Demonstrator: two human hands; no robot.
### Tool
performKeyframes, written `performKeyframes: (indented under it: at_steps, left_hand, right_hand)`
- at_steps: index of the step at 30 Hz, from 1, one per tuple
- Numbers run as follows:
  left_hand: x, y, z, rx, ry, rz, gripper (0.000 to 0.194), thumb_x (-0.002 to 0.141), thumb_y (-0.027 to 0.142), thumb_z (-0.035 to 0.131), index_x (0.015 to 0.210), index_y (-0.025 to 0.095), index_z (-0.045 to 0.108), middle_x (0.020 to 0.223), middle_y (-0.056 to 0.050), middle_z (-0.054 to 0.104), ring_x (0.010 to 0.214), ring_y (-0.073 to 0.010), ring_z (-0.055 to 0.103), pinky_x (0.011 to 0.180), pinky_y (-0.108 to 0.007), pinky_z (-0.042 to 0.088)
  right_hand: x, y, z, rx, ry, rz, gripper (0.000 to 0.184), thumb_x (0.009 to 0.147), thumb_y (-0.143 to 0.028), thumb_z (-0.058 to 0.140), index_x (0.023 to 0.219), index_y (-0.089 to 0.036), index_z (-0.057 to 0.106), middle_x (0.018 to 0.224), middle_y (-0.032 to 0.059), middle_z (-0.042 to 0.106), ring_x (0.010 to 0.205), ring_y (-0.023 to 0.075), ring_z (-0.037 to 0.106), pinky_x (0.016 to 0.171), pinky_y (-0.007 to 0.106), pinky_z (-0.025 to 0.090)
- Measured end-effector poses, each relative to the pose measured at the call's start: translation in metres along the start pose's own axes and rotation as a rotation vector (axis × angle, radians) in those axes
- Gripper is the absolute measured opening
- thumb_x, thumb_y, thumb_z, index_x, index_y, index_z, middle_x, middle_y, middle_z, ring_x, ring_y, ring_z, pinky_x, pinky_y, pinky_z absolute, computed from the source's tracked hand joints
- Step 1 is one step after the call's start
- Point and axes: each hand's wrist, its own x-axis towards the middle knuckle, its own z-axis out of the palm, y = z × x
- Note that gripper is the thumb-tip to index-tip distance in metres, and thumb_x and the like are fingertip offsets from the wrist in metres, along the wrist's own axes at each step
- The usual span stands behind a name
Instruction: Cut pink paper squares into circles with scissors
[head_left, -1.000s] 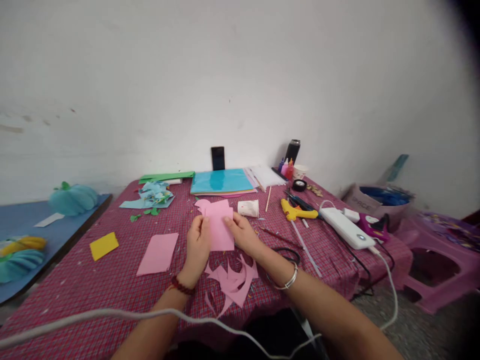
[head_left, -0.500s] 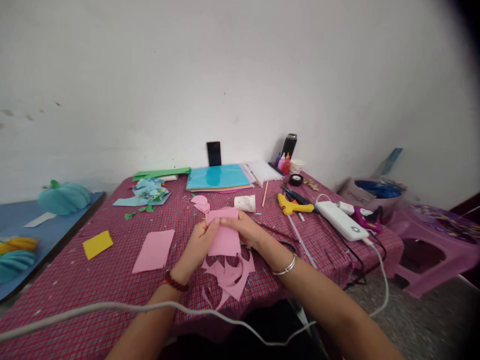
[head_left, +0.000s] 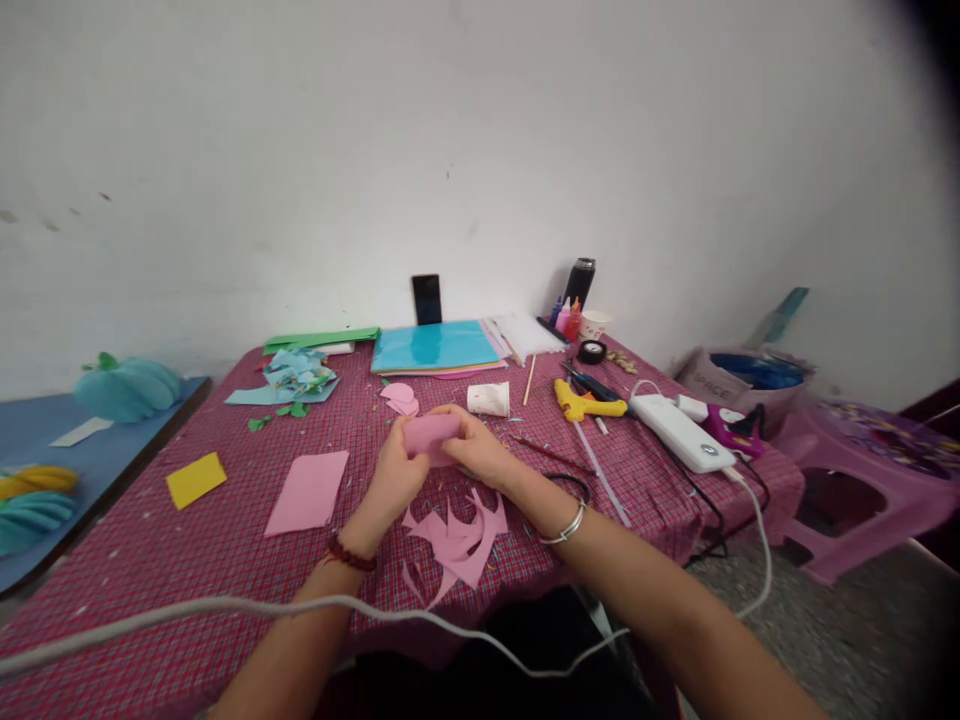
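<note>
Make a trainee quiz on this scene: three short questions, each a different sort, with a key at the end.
1. What do the left hand and right hand hold between them?
A) the glue gun
B) the pink paper
C) the tape

2. True or false: the cup nearest the hands lies on its side.

3. Fill in the missing word, as the wearer sees it: the yellow card lies to the ____ of the flat pink sheet.

Key: 1: B; 2: true; 3: left.
</note>
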Motion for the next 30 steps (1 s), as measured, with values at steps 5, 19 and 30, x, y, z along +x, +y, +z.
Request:
performKeyframes:
  at_steps: [5, 19, 30]
  left_hand:
    - [-0.002, 0.006, -0.004, -0.003, 0.014, 0.049, 0.032, 0.058, 0.002, 0.046, 0.084, 0.019, 0.053, 0.08, 0.002, 0.055, 0.073, -0.0145, 0.052, 0.065, -0.024, 0.039]
    - [0.004, 0.006, -0.01, -0.525, -0.125, -0.265, 0.037, 0.065, 0.027, 0.073, 0.098, 0.016, 0.061, 0.081, -0.002, 0.067, 0.06, -0.0132, 0.058, 0.061, -0.027, 0.046]
    - [0.002, 0.011, -0.015, -0.607, -0.149, -0.305, 0.028, 0.061, 0.015, 0.072, 0.089, 0.015, 0.066, 0.075, 0.0, 0.068, 0.06, -0.0113, 0.058, 0.061, -0.024, 0.047]
  right_hand:
    - [-0.001, 0.0, 0.001, -0.003, -0.022, -0.034, 0.045, 0.059, -0.004, 0.044, 0.099, -0.019, 0.059, 0.1, 0.0016, 0.063, 0.093, 0.0169, 0.057, 0.081, 0.027, 0.043]
    - [0.001, 0.0, -0.003, 0.032, -0.008, 0.102, 0.021, 0.074, -0.031, 0.064, 0.091, -0.018, 0.061, 0.076, -0.0011, 0.064, 0.064, 0.013, 0.055, 0.061, 0.025, 0.045]
    - [-0.002, -0.01, -0.006, 0.256, -0.002, 0.113, 0.031, 0.063, -0.031, 0.077, 0.088, -0.019, 0.063, 0.073, -0.003, 0.064, 0.064, 0.012, 0.056, 0.06, 0.023, 0.044]
